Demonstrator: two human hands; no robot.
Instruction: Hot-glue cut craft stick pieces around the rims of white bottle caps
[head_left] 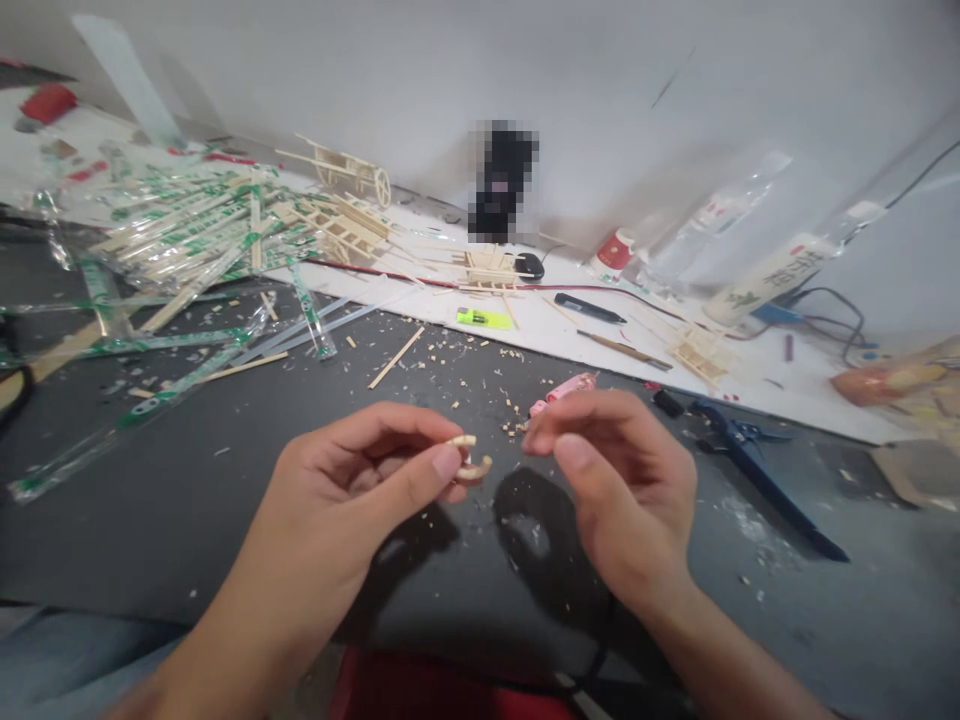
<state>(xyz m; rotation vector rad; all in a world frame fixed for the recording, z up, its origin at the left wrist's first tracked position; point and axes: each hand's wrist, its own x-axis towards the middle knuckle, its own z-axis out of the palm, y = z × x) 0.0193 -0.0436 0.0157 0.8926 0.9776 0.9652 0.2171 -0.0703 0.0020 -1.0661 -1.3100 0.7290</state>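
My left hand [367, 470] is closed, pinching a small pale curved wooden piece [477, 470] between thumb and fingertips. The piece bends like an open hook, and its other part is hidden behind the fingers. To the right, apart from it, my right hand [630, 480] is loosely curled. Its thumb stands off from the fingers, and nothing shows between them. Just behind the right fingertips lies a pink wrapped object [568, 390], partly covered. Small wood offcuts [510, 405] are scattered beyond both hands on the dark mat [225, 530].
Wooden sticks in plastic sleeves [202, 230] heap up at left. Small wooden cart models [349, 170] stand along the wall. A yellow-green highlighter [484, 319], a black pen [590, 308] and a thin brown tool [624, 349] lie behind. Dark blue pliers [765, 480] rest at right, near plastic bottles [795, 270].
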